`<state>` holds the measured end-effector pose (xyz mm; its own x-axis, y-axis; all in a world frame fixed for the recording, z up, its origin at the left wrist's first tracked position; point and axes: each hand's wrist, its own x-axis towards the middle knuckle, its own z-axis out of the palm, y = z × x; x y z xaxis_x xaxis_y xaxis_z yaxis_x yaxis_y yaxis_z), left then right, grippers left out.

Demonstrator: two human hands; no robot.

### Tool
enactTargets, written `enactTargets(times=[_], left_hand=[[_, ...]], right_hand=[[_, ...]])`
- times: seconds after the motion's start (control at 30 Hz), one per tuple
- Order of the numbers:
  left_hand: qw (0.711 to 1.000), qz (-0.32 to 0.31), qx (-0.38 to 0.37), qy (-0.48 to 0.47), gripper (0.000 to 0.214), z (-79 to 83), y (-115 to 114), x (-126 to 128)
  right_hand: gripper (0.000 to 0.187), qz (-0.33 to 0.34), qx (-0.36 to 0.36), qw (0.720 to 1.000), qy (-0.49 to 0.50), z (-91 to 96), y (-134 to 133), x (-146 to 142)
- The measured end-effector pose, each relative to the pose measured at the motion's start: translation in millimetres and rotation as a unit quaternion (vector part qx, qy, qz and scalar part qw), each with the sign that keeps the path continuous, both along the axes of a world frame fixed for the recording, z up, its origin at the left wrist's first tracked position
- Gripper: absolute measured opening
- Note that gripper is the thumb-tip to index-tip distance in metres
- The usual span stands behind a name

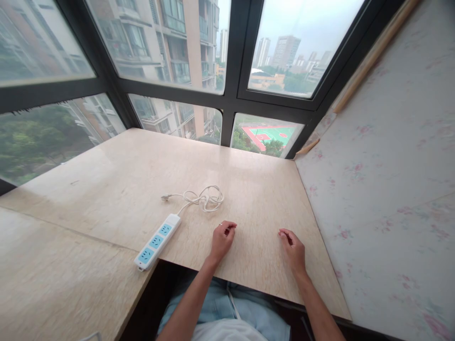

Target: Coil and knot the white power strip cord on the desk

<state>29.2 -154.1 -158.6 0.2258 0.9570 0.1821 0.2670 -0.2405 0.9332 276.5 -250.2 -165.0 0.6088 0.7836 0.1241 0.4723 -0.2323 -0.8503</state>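
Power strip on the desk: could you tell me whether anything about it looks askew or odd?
The power strip lies diagonally, its near end at the edge of the desk; its cord is loosely knotted, the plug lying unconnected.

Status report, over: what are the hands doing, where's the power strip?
Left hand, right hand: loosely curled on desk, holding nothing. Power strip untouched, left of left hand, cord coiled beyond. Nothing between.
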Motion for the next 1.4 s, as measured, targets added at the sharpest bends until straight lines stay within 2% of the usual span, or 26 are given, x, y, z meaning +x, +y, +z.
enactTargets(times=[0.43,0.8,1.4], left_hand=[[0.999,-0.009,-0.002,-0.034,0.017,0.9,-2.0,-3.6],[0.999,-0.013,0.005,-0.033,0.017,2.0,-6.1,-5.6],[1.000,-0.012,0.007,-0.024,0.019,3.4,-6.1,-6.7]], right_hand=[[0.036,0.000,-0.001,1.000,-0.016,-3.5,-0.5,0.3],[0.039,-0.012,0.002,1.000,-0.025,-3.7,-0.3,-2.7],[0.037,0.003,0.027,0.999,-0.021,-10.7,-0.5,-0.4]])
